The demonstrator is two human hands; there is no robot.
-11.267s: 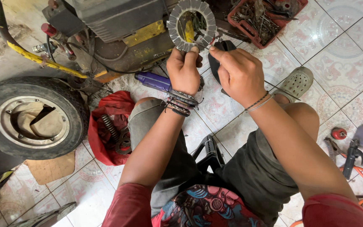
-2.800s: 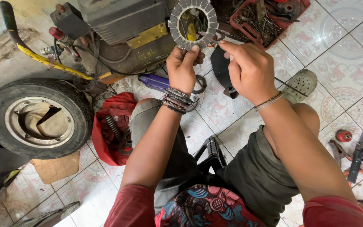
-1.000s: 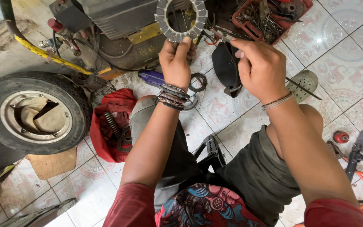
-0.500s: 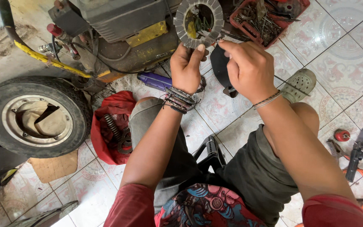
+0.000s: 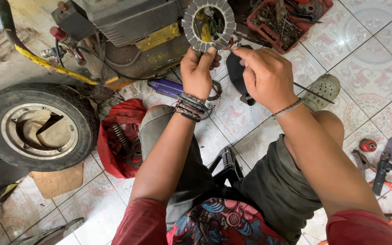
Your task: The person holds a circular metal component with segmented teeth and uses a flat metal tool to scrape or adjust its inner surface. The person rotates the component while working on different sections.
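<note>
A toothed metal ring (image 5: 208, 23) is being held up by the left hand (image 5: 197, 72), fingers clamped on its lower edge. The right hand (image 5: 264, 75) is being kept just beside it, fingertips (image 5: 237, 50) pinched together at the ring's lower right rim.

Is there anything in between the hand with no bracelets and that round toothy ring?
Nothing visible. The right hand is already at the ring; its fingers reach the lower rim, where the left hand holds it up.
</note>
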